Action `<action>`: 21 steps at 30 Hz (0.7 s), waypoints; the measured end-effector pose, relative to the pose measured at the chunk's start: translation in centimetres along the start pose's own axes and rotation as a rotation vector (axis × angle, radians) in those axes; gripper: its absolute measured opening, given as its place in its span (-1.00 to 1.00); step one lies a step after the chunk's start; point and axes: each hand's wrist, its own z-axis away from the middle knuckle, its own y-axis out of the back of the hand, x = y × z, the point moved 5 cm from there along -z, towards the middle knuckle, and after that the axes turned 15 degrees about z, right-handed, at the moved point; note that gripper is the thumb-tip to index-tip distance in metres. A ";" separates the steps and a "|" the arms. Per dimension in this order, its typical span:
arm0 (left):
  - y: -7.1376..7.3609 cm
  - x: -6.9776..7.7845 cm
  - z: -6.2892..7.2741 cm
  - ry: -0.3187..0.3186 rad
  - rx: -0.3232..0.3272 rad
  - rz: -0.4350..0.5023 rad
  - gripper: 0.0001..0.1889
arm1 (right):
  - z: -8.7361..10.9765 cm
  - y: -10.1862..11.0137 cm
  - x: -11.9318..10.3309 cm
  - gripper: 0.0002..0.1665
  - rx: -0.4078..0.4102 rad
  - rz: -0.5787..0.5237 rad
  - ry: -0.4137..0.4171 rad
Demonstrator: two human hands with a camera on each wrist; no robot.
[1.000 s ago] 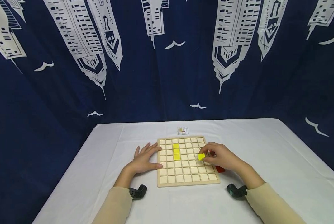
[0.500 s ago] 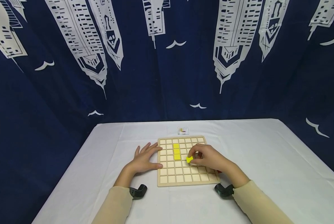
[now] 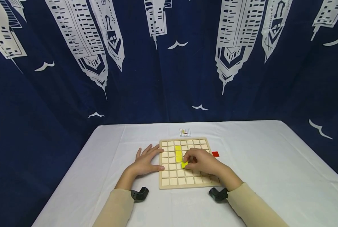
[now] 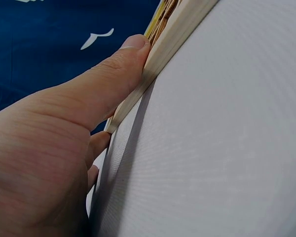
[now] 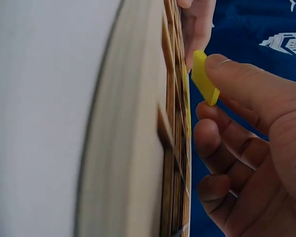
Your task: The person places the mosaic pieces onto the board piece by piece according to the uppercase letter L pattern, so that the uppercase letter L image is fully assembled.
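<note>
A square wooden grid board (image 3: 173,186) lies on the table, with 3 yellow square tiles (image 3: 178,153) in one column of its cells. My right hand (image 3: 204,161) pinches another yellow tile (image 3: 184,165) between thumb and fingers, just below and right of that column. In the right wrist view this held tile (image 5: 204,79) is tilted and apart from the board's surface. My left hand (image 3: 144,162) rests at the board's left edge, fingers spread, the thumb touching the rim. The left wrist view shows that thumb (image 4: 113,74) against the wooden rim (image 4: 170,52).
A red tile (image 3: 215,154) lies on the table off the board's right edge. Behind the board is a small card (image 3: 185,132) printed with a coloured grid. White cloth covers the table (image 3: 257,142); a dark blue patterned curtain (image 3: 157,82) hangs beyond it.
My right hand has carried the yellow tile leftward across the board, from its right side to near the yellow column. The red tile is uncovered. My left hand has stayed in place.
</note>
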 end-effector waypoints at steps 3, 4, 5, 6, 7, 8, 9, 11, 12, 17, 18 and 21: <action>0.1 0.2 0.1 0.002 -0.003 0.004 -0.18 | -0.1 -0.4 0.1 -0.79 -0.003 0.007 -0.012; 0.1 0.2 0.1 0.003 -0.004 0.006 -0.18 | -0.1 -0.5 0.1 -0.79 -0.005 0.005 -0.014; 0.1 0.3 0.2 0.004 -0.004 0.009 -0.18 | 0.0 -0.6 0.1 -0.79 -0.008 0.004 -0.014; 0.1 0.3 0.2 0.004 -0.004 0.009 -0.18 | 0.0 -0.7 0.2 -0.79 -0.008 0.003 -0.014; 0.1 0.3 0.2 0.004 -0.004 0.009 -0.18 | -0.1 -0.7 0.2 -0.80 -0.006 0.002 -0.009; 0.1 0.3 0.2 0.005 -0.003 0.007 -0.18 | -0.1 -0.8 0.2 -0.80 -0.005 0.003 -0.007; 0.1 0.3 0.3 0.005 -0.003 0.006 -0.18 | -0.1 -0.8 0.2 -0.80 0.000 0.005 -0.001; 0.1 0.3 0.3 0.005 -0.001 0.006 -0.18 | -0.1 -0.9 0.1 -0.81 0.010 0.013 0.006; 0.1 0.2 0.3 0.004 0.000 0.007 -0.18 | -0.1 -1.0 0.1 -0.81 0.016 0.019 0.008; 0.2 0.3 0.3 0.001 -0.003 0.007 -0.18 | -0.1 -1.1 0.0 -0.80 0.038 0.057 0.008; 0.2 0.3 0.3 -0.001 -0.004 0.006 -0.18 | -0.1 -1.1 0.1 -0.80 0.039 0.061 0.004; 0.2 0.3 0.3 -0.006 -0.006 0.004 -0.19 | 0.0 -1.2 0.1 -0.81 0.040 0.059 0.001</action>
